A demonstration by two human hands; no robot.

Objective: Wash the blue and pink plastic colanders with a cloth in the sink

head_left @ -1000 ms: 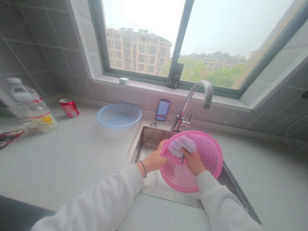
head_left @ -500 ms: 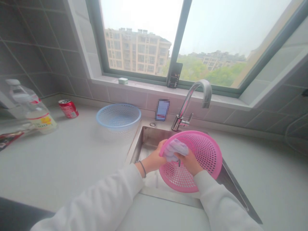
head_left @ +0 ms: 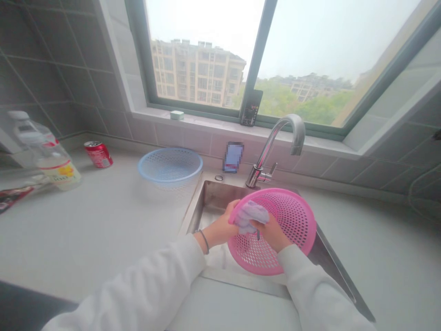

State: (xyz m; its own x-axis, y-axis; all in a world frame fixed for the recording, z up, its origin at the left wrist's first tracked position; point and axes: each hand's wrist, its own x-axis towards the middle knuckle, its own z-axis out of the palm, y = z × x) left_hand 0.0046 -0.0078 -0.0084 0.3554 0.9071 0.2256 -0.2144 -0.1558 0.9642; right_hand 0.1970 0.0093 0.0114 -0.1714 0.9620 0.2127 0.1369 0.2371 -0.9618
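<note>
Over the metal sink, a pink plastic colander is held tilted, its inside facing me. My left hand grips its left rim, with the fingertips hidden behind the rim. A pale purple cloth, bunched up, is in my right hand, which presses it against the inner wall near the left rim. The fingers of that hand are closed on the cloth and partly covered by it. Behind the colander stands the chrome faucet.
A blue basket stands left of the sink. Farther left are a red can, plastic bottles and a dark red packet. A phone leans on the wall behind the sink. The windowsill holds a small box.
The colander's right side has shifted very slightly left. The right hand and cloth have barely moved along the inner left rim; both holds are the same.
</note>
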